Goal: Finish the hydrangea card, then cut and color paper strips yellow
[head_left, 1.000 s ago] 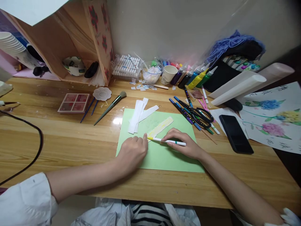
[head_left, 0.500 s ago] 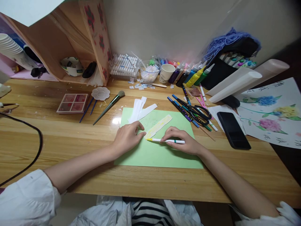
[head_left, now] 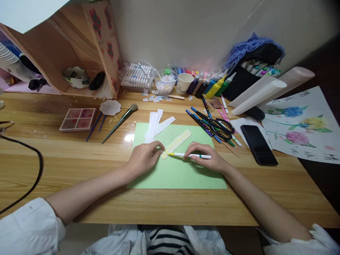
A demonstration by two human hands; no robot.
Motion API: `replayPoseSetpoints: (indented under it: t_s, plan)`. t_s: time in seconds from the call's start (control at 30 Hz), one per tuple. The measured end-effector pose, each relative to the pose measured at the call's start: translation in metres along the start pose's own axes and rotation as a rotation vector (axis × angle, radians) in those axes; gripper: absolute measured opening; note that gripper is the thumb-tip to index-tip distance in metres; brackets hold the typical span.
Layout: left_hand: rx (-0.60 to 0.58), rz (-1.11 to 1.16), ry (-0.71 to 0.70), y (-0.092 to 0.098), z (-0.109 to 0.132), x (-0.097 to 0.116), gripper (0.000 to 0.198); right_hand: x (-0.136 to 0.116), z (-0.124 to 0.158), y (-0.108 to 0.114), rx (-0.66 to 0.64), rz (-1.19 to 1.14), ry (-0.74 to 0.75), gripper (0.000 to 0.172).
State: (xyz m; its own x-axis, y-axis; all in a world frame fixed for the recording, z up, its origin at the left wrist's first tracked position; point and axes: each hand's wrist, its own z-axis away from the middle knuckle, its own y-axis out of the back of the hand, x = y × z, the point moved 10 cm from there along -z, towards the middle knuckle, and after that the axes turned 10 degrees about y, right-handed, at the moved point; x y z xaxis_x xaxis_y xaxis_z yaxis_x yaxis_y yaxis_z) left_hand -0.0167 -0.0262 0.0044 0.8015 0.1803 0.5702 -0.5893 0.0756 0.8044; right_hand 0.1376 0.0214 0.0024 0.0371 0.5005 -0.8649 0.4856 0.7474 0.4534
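Observation:
A light green sheet point(head_left: 180, 173) lies on the wooden desk before me. On it rests a paper strip coloured yellow point(head_left: 177, 142), with several white strips point(head_left: 155, 125) at the sheet's top left. My right hand point(head_left: 205, 159) grips a white marker with a yellow tip point(head_left: 190, 155), the tip touching the near end of the yellow strip. My left hand point(head_left: 143, 157) is curled, its fingertips pressing down the strip's near end.
Loose markers and black scissors point(head_left: 216, 127) lie right of the sheet, a black phone point(head_left: 258, 144) and a flower painting point(head_left: 300, 125) beyond. A makeup brush point(head_left: 119, 122), palette point(head_left: 77, 118), marker box point(head_left: 136, 75), paper cup point(head_left: 184, 83) and paint bottles point(head_left: 212, 86) sit behind. A black cable point(head_left: 23, 170) crosses left.
My left hand has slid up the sheet toward the strip's near end and pins it. The marker tip has shifted slightly; the view has drifted a little.

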Motion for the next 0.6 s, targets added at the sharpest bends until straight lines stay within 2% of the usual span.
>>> replayPoseSetpoints:
  t_s: [0.13, 0.43, 0.6]
  plan:
    - [-0.019, -0.001, -0.083, -0.006, 0.001, 0.005, 0.022, 0.005, 0.005, 0.01, 0.048, 0.026, -0.026, 0.015]
    - [-0.021, -0.002, -0.096, -0.006, -0.001, 0.004, 0.024, 0.007, 0.007, 0.024, 0.099, 0.013, -0.044, 0.013]
    - [-0.084, -0.014, -0.156, -0.012, 0.0, 0.008, 0.039, 0.011, 0.011, 0.034, 0.121, 0.013, -0.051, 0.015]
